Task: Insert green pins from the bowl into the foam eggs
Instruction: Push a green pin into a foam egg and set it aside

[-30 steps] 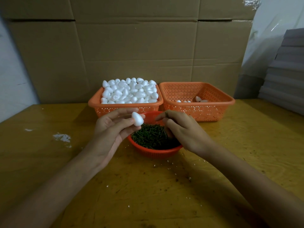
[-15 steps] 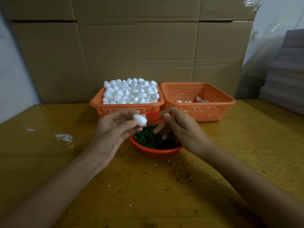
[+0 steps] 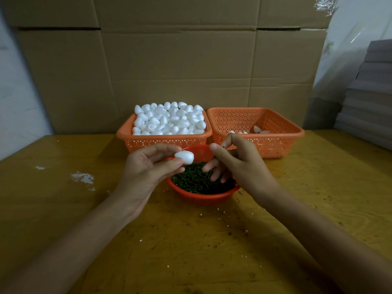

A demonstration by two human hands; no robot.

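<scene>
- My left hand [image 3: 148,166] pinches one foam egg [image 3: 184,156] between thumb and fingertips, above the near-left rim of the bowl [image 3: 203,198].
- The egg is plain white and matte. It lies on its side with its blunt end toward my right hand [image 3: 239,164]. I see no pin in it.
- On my right hand the thumb and forefinger curl toward each other above the bowl. I cannot tell whether a pin sits between them, as it would be too small to make out. The other fingers reach down to the pins [image 3: 191,179].
- The pins are a dark green tangle of short thin pieces filling the round orange bowl, which stands on the table [image 3: 191,240] just in front of the two baskets.
- The left basket [image 3: 165,142], orange and perforated, is heaped above its rim with white eggs [image 3: 169,119].
- The right basket [image 3: 275,143] touches it side by side and holds only a few eggs [image 3: 257,129] at the bottom.
- White crumbs [image 3: 82,178] are scattered on the yellowish table to my left and near the bowl.
- A cardboard wall [image 3: 180,60] stands behind the baskets, and grey boards [image 3: 371,92] are stacked at the far right.
</scene>
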